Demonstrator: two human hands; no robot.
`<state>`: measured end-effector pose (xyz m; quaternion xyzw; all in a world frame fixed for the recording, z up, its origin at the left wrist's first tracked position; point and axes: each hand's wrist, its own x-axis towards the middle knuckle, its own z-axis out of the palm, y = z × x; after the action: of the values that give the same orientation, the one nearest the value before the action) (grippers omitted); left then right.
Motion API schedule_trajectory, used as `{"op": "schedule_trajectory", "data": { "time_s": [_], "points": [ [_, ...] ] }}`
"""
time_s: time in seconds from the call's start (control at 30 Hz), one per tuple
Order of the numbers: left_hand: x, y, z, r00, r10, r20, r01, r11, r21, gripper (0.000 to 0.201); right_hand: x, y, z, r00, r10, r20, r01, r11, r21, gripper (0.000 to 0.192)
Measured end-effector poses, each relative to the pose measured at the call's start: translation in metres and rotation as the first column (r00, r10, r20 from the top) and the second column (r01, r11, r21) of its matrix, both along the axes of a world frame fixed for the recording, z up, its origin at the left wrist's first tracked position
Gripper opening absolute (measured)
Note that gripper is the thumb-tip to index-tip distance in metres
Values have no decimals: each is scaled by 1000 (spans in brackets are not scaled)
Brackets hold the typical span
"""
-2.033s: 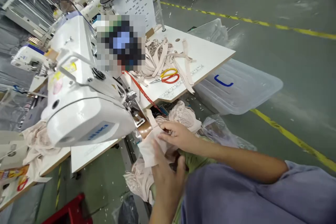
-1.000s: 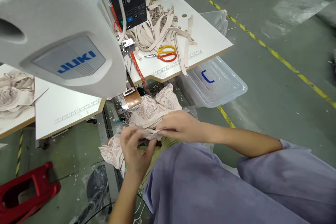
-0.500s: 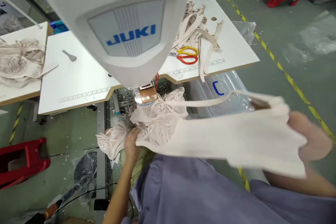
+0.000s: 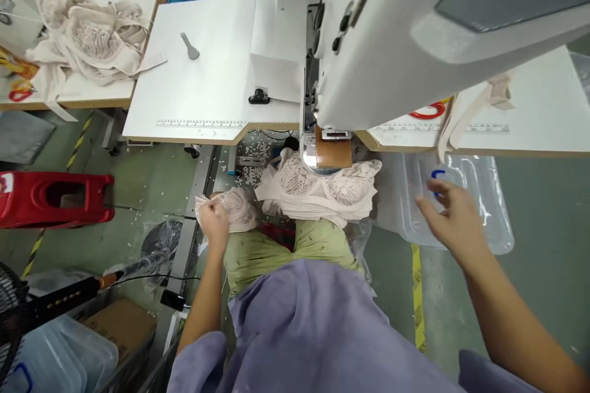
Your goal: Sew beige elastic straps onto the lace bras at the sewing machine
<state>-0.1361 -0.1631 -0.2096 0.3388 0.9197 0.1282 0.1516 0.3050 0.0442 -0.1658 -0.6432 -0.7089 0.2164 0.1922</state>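
My left hand (image 4: 214,220) is closed on the edge of a beige lace bra (image 4: 237,209), beside my left thigh. Over the clear plastic box (image 4: 495,215), my right hand (image 4: 454,221) hovers with its fingers apart and nothing in them. Between the hands, more beige lace bras (image 4: 318,190) lie stacked at my lap, beneath the copper-coloured plate of the white sewing machine (image 4: 391,55). The machine arm hides part of the tabletop behind it.
Red-handled scissors (image 4: 428,112) and beige strips (image 4: 463,110) lie on the right tabletop. A grey tool (image 4: 189,46) rests on the left tabletop (image 4: 207,80). Farther left are piled bras (image 4: 94,37), a red stool (image 4: 55,199) and a fan (image 4: 11,307).
My right hand has let go of the stretched beige fabric and come inward. My left hand has moved left, onto the bra there. The view has swung left.
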Motion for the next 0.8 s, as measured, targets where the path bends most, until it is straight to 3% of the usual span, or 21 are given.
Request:
{"op": "schedule_trajectory", "data": {
  "time_s": [0.07, 0.1, 0.13, 0.23, 0.3, 0.33, 0.4, 0.43, 0.5, 0.53, 0.57, 0.63, 0.73, 0.8],
  "points": [
    [-34, -25, 2, 988, 156, -6, -156, 979, -134, 37, -42, -22, 7, 981, 133, -139, -147, 984, -100, 42],
    [-46, -34, 3, 980, 199, 2, -195, 963, -188, 36, -67, -33, 11, 950, 237, -205, -268, 953, -139, 35],
    [-52, -41, 5, 975, 223, 15, -214, 949, -230, 35, -93, -43, 14, 890, 370, -265, -424, 887, -185, 30],
    [-42, -56, 17, 972, 230, 58, -207, 941, -269, 30, -173, -71, 15, 587, 669, -455, -802, 555, -219, 29],
    [-14, -66, 30, 975, 202, 97, -174, 956, -237, 31, -217, -88, 7, 433, 761, -482, -898, 411, -158, 42],
    [4, -72, 39, 975, 177, 133, -147, 967, -209, 34, -235, -95, 2, 369, 800, -473, -927, 352, -128, 57],
    [39, -84, 57, 963, 94, 252, -61, 989, -134, 41, -258, -108, -7, 223, 864, -452, -974, 210, -79, 73],
    [53, -89, 65, 945, 39, 325, -14, 997, -81, 41, -263, -114, -8, 139, 882, -451, -990, 118, -74, 66],
    [71, -94, 76, 900, -21, 436, 17, 1000, 12, 43, -261, -123, -4, -25, 874, -485, -994, -72, -77, 31],
    [73, -93, 79, 881, -31, 472, 4, 998, 58, 43, -254, -124, 3, -82, 852, -518, -987, -140, -73, 23],
    [71, -89, 79, 863, -37, 503, -16, 995, 101, 41, -245, -123, 12, -113, 825, -554, -983, -173, -57, 24],
    [65, -71, 76, 811, -79, 580, -34, 983, 182, 35, -223, -115, 38, -114, 776, -620, -989, -148, -3, 26],
    [70, -20, 69, 620, -260, 740, 53, 955, 291, 34, -181, -91, 91, 10, 737, -676, -1000, -9, -24, 26],
    [92, 23, 73, 463, -377, 802, 119, 923, 365, 41, -150, -72, 126, 186, 696, -694, -982, 120, -143, 28]
  ]
}}
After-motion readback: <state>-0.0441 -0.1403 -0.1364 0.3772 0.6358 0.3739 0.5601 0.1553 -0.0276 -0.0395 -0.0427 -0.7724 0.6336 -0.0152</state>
